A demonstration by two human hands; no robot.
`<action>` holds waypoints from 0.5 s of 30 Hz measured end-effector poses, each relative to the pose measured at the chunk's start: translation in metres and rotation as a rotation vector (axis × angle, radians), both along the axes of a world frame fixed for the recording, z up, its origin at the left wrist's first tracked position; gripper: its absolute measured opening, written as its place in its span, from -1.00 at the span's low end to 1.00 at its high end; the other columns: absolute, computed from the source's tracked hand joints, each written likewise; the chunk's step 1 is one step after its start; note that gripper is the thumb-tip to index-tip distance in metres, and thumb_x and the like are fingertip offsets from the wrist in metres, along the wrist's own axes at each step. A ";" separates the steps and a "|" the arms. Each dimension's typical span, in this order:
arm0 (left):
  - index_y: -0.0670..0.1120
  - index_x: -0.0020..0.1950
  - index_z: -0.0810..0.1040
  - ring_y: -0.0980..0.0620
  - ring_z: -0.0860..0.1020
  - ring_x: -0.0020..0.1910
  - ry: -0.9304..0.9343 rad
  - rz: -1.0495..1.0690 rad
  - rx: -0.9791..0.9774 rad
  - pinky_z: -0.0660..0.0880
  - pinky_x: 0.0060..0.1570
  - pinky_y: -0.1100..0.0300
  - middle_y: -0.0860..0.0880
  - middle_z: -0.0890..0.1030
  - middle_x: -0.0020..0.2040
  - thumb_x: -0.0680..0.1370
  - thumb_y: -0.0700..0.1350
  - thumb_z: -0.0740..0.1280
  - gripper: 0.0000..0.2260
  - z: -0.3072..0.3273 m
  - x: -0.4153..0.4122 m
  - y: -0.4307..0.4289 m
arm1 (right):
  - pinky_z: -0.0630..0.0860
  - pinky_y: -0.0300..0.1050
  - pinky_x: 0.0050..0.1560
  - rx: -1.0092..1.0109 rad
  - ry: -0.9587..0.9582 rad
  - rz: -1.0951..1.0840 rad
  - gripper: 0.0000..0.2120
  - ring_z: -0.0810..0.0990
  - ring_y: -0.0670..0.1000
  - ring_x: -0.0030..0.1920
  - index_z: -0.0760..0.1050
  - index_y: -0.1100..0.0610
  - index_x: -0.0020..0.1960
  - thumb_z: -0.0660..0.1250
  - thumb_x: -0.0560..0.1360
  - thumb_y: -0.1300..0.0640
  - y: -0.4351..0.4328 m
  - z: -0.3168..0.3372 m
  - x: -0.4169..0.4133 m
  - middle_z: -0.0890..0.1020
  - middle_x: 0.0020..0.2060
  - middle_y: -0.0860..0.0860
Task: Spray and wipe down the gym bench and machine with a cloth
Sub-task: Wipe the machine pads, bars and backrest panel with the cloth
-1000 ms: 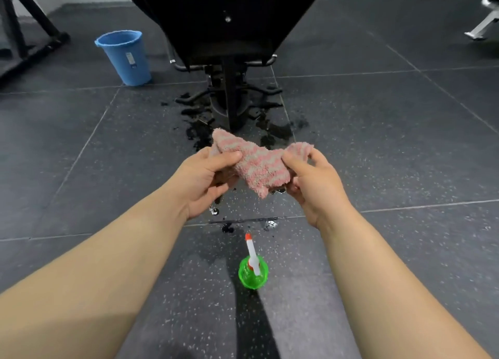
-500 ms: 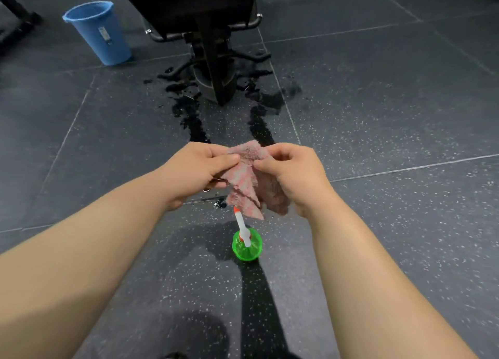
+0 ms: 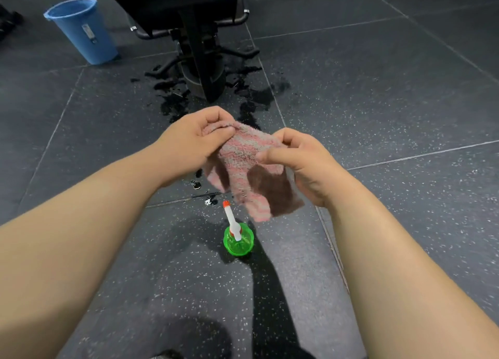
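Note:
A pink and grey striped cloth (image 3: 244, 167) hangs between both hands above the floor. My left hand (image 3: 193, 140) pinches its upper left corner. My right hand (image 3: 299, 164) grips its right edge, thumb on top. The cloth's lower part droops toward a green spray bottle (image 3: 238, 240) with a white and orange nozzle, standing on the floor right below. The black gym bench (image 3: 189, 5) with its dark post and base (image 3: 205, 70) stands straight ahead at the top.
A blue bucket (image 3: 81, 32) stands on the floor at the upper left. Wet puddles (image 3: 175, 102) spread around the bench base and toward my hands. Dark speckled rubber floor tiles (image 3: 391, 102) lie all around.
The cloth, bunched between my hands half a second ago, is spread wider now as my hands moved apart. The view has dipped toward the floor since a second ago.

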State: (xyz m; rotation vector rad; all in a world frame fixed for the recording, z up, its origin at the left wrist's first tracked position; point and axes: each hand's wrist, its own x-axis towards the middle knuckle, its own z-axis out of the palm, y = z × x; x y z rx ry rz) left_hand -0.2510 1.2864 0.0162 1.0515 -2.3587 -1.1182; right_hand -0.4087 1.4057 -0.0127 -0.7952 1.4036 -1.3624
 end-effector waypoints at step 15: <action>0.08 -0.15 0.63 0.27 0.53 -0.41 -0.042 0.312 -0.163 0.41 -0.34 0.47 0.20 0.65 -0.33 0.50 -0.11 0.46 -0.91 0.005 0.045 -0.026 | 0.30 -0.25 -0.46 0.330 0.682 0.074 -0.77 0.34 -0.04 -0.44 0.61 0.22 -0.20 0.51 0.41 0.05 -0.008 -0.038 -0.017 0.47 -0.45 0.00</action>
